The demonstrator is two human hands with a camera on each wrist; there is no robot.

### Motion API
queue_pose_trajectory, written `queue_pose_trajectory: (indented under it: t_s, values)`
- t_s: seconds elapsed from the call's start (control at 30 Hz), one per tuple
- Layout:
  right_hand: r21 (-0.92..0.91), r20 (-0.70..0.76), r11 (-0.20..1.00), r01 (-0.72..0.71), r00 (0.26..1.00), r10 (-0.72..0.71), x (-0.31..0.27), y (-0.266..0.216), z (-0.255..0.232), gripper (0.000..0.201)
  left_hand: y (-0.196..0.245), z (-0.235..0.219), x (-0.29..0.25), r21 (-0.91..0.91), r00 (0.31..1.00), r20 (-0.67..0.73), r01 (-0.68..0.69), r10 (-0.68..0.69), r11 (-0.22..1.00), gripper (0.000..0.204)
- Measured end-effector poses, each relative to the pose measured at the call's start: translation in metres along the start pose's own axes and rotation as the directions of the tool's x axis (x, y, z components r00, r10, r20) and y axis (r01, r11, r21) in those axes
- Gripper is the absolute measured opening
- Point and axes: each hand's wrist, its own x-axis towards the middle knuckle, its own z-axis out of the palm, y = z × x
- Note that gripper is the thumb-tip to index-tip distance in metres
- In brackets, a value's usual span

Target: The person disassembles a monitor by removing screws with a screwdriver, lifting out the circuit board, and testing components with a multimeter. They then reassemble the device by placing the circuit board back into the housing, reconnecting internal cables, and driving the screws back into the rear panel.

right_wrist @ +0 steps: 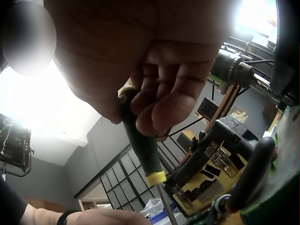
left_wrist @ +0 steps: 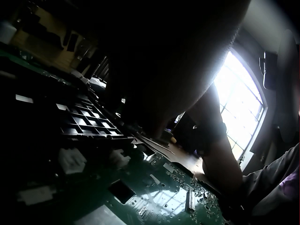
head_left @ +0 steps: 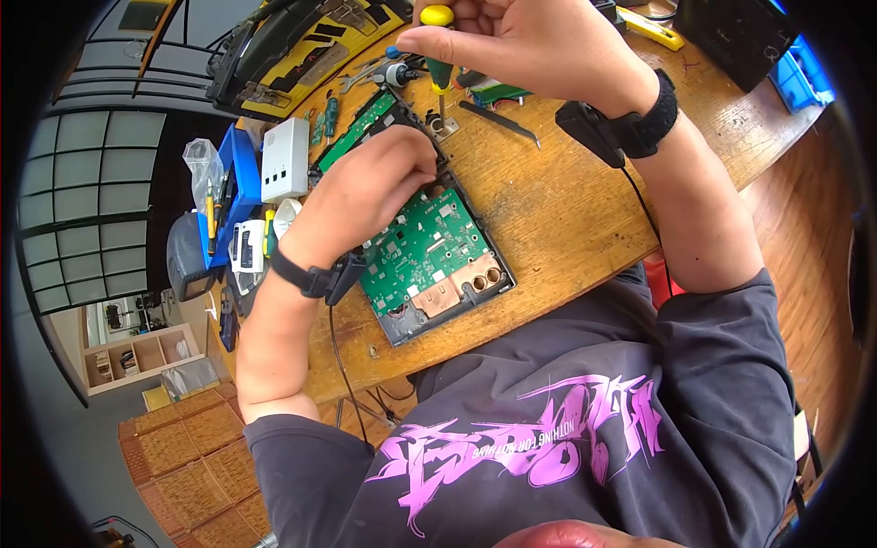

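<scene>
My right hand (head_left: pixel 530 41) grips the green and yellow handle of a screwdriver (right_wrist: pixel 142 140), held upright with its shaft pointing down. In the head view the tip meets a small metal bracket (head_left: pixel 445 128) by the far edge of a dark housing (head_left: pixel 505 279). Inside this housing lies a green circuit board (head_left: pixel 429 239) with copper-coloured plates. Bent at the fingers, my left hand (head_left: pixel 379 183) reaches down over the board's far end; its fingertips are hidden, and I cannot tell whether they hold anything. A second green board strip (head_left: pixel 370 117) lies beyond it.
Black tweezers (head_left: pixel 501 123) lie right of the housing on the wooden table (head_left: pixel 566 219). A white box (head_left: pixel 285 160) and blue bin (head_left: pixel 239 173) stand left. At the back are a yellow-black toolbox (head_left: pixel 306 59), a yellow utility knife (head_left: pixel 650 27) and a dark box (head_left: pixel 735 41).
</scene>
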Motion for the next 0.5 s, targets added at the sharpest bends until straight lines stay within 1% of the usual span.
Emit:
queue_pose_trajectory:
  t_s: [0.03, 0.07, 0.1, 0.13, 0.17, 0.2, 0.27, 0.3, 0.33, 0.37, 0.43, 0.5]
  values:
    - [0.002, 0.002, 1.0, 0.002, 1.0, -0.002, 0.0, 0.005, 0.001, 0.023, 0.003, -0.003, -0.006, -0.071, 0.997, -0.046, 0.051, -0.054, 0.996, 0.02]
    - [0.001, -0.006, 0.997, 0.074, 0.997, -0.074, 0.001, 0.014, 0.002, 0.023, 0.006, -0.006, -0.012, -0.144, 0.99, -0.088, 0.098, -0.112, 0.985, 0.02]
    - [-0.001, -0.014, 0.989, 0.146, 0.989, -0.146, 0.001, 0.018, 0.003, 0.023, 0.008, -0.009, -0.018, -0.142, 0.989, -0.091, 0.101, -0.115, 0.985, 0.02]
    - [0.002, -0.009, 0.989, 0.149, 0.989, -0.149, 0.001, 0.014, 0.001, 0.023, 0.011, -0.011, -0.026, -0.146, 0.988, -0.098, 0.107, -0.122, 0.983, 0.02]
    - [-0.033, -0.001, 0.993, 0.11, 0.994, -0.11, 0.001, 0.007, 0.0, 0.023, 0.016, -0.013, -0.033, -0.15, 0.986, -0.105, 0.116, -0.132, 0.982, 0.021]
    - [-0.068, 0.007, 0.995, 0.074, 0.997, -0.074, 0.0, 0.002, 0.0, 0.024, 0.021, -0.013, -0.038, -0.159, 0.979, -0.105, 0.158, -0.176, 0.974, 0.02]
    - [-0.054, 0.019, 0.994, 0.095, 0.995, -0.094, -0.002, 0.001, 0.001, 0.024, 0.025, -0.01, -0.05, -0.179, 0.968, -0.121, 0.198, -0.221, 0.964, 0.019]
    - [-0.044, 0.021, 0.994, 0.105, 0.994, -0.104, -0.003, 0.0, 0.003, 0.024, 0.029, -0.01, -0.058, -0.203, 0.958, -0.127, 0.23, -0.258, 0.952, 0.018]
    - [0.079, 0.045, 0.997, 0.005, 0.999, -0.009, -0.002, -0.006, 0.004, 0.025, 0.034, -0.011, -0.065, -0.208, 0.943, -0.13, 0.275, -0.306, 0.938, 0.016]
    - [0.053, 0.055, 0.998, 0.018, 0.998, -0.021, -0.001, -0.005, 0.005, 0.023, 0.038, -0.013, -0.071, -0.202, 0.937, -0.141, 0.288, -0.319, 0.936, 0.016]
    - [0.106, 0.067, 0.994, -0.005, 0.998, -0.002, 0.0, 0.009, 0.01, 0.019, 0.045, -0.013, -0.084, -0.179, 0.902, -0.188, 0.358, -0.389, 0.916, 0.016]
    - [0.092, 0.07, 0.996, -0.003, 0.998, -0.004, -0.001, 0.011, 0.011, 0.018, 0.048, -0.014, -0.098, -0.16, 0.888, -0.22, 0.376, -0.404, 0.913, 0.015]
